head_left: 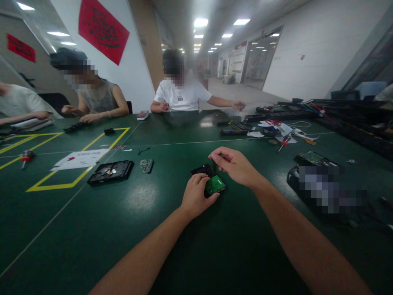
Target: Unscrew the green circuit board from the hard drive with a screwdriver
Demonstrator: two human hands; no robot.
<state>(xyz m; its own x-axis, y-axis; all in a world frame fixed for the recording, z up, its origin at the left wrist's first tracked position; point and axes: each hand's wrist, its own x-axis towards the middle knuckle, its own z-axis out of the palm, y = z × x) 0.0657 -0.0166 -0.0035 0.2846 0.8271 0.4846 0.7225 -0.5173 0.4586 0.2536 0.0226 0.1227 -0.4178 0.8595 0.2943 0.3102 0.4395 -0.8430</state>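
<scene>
A hard drive (215, 185), black with a green circuit board facing up, lies on the green table in front of me. My left hand (196, 197) grips it from the near left, fingers over its top and thumb along the near edge, covering part of it. Just above the drive's far right side, my right hand (235, 166) is closed in a pinch. Something thin and dark seems to hang below those fingertips, but I cannot make out what it is.
Left of the drive lie a small circuit board (146, 166), an open black casing (111, 172) and a white paper (80, 159). A red-handled screwdriver (285, 141), tools and cables lie at the far right. Black electronic parts (319, 159) stand nearer right. Several people sit opposite.
</scene>
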